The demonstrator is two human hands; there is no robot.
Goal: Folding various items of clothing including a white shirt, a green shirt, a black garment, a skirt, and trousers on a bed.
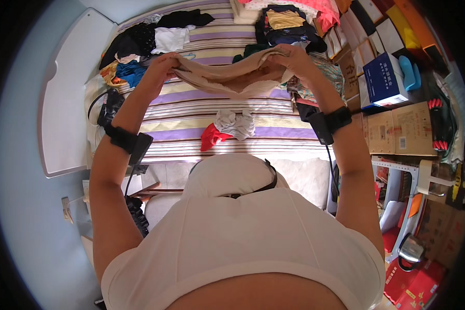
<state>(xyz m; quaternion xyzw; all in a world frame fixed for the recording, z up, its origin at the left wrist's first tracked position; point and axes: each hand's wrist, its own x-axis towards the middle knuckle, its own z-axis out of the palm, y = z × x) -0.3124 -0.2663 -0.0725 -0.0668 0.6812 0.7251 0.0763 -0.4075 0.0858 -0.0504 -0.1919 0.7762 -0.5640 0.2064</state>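
Note:
Between my hands, above the bed, hangs a beige piece of clothing (pixel 232 82), its upper edge sagging in the middle. My left hand (pixel 163 71) pinches one end of that edge, and my right hand (pixel 297 63) grips the other. The garment's exact kind is hard to make out. Nearer to me on the striped bed sheet (pixel 175 114) lie a crumpled light grey cloth (pixel 237 124) and a red cloth (pixel 212 138) that touches it.
Dark, white and blue clothes (pixel 137 44) lie in a heap at the far left. A stack of folded clothes (pixel 287 28) sits at the far right. Cardboard boxes (pixel 398 132), a blue box (pixel 381 82) and a metal kettle (pixel 411 249) stand along the right side.

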